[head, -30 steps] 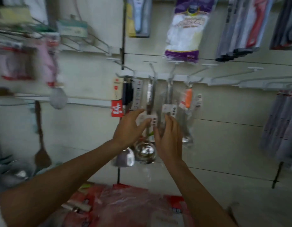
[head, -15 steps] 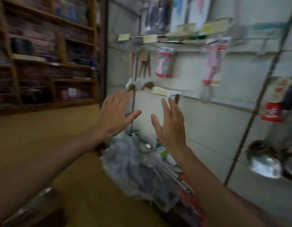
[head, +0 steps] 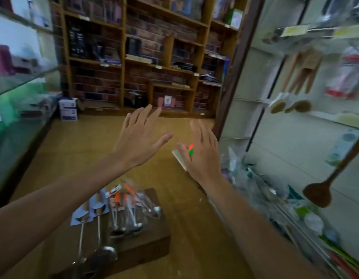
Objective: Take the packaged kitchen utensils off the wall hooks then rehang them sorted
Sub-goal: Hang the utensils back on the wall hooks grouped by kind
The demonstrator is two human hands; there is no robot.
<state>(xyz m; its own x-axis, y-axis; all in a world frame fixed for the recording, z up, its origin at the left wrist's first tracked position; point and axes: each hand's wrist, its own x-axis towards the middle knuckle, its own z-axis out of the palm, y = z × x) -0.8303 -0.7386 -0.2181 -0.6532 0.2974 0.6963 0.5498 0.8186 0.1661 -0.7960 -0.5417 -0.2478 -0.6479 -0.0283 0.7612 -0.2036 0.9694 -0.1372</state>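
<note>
Single head-worn view, looking forward and down, close over both forearms, shop aisle beyond

floor point(head: 74, 150): was tan, wood-look | back: tall wooden shelving point(head: 123, 57) stood against brick-pattern wall point(head: 146, 31), stocked, blurred | right: pale panelled wall point(head: 265, 137) beside dark brown post point(head: 235, 67) | left: glass display counter point(head: 19, 81) | white carton point(head: 68, 108) sat on floor by shelving | light: dim, soft

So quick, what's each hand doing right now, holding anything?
Left hand: open, fingers straight, holding nothing.
Right hand: open, fingers straight, holding nothing.
</note>
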